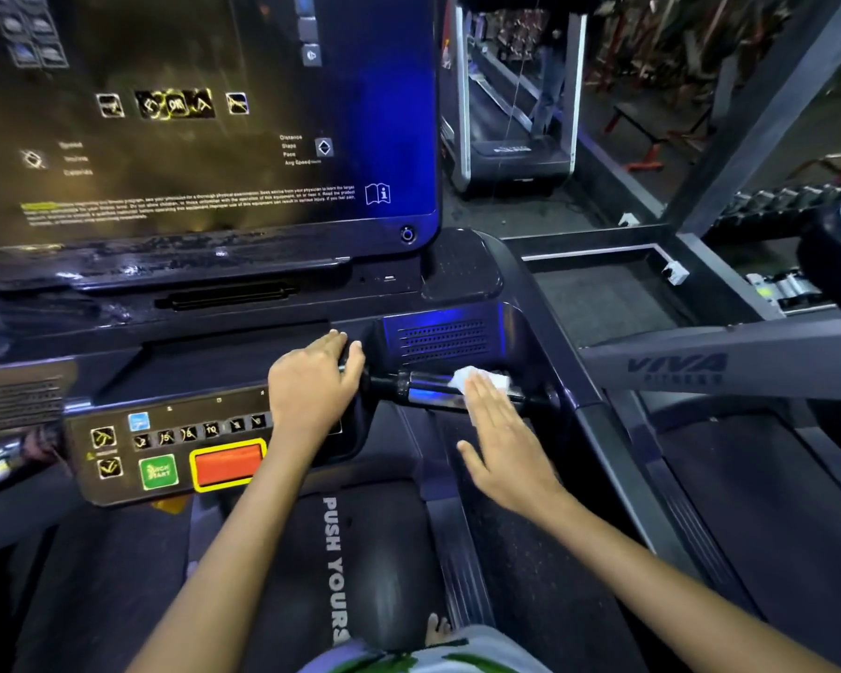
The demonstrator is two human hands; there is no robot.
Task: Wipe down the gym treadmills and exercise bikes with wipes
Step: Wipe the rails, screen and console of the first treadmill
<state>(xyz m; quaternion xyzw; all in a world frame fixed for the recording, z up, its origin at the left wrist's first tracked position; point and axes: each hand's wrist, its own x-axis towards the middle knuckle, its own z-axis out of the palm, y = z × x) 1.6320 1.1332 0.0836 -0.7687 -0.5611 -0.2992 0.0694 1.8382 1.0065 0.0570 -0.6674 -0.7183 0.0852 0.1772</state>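
Head view: the right hand (501, 444) lies flat, fingers straight and together, with the fingertips pressing a white wipe (481, 378) down on the short horizontal grip bar (433, 392) at the right side of the treadmill console (282, 303). Nothing is curled round the wipe; it is held only by downward pressure. The wipe sits on the right half of the bar, just below the perforated speaker grille (445, 338).

The left hand (314, 386) rests on the right corner of the keypad panel (176, 444), fingers loosely bent over its edge next to the bar's left end. Whether it grips anything there cannot be told; it appears to serve as a brace.

Procedure for this step, as a judgement: keep the fingers flat and the pressure even. Draw the wipe along the full length of the bar. Then wrap it round the bar to reach the underside, which a flat hand would miss. Keep the bracing hand clear of the red stop button (228, 464) and the green start button (158, 472).

Count: one wipe, two hands, one grip bar being cleaned, one console screen (205, 119). One further treadmill (511, 114) stands behind on the right, and the frame of a neighbouring machine (676, 369) lies close on the right.
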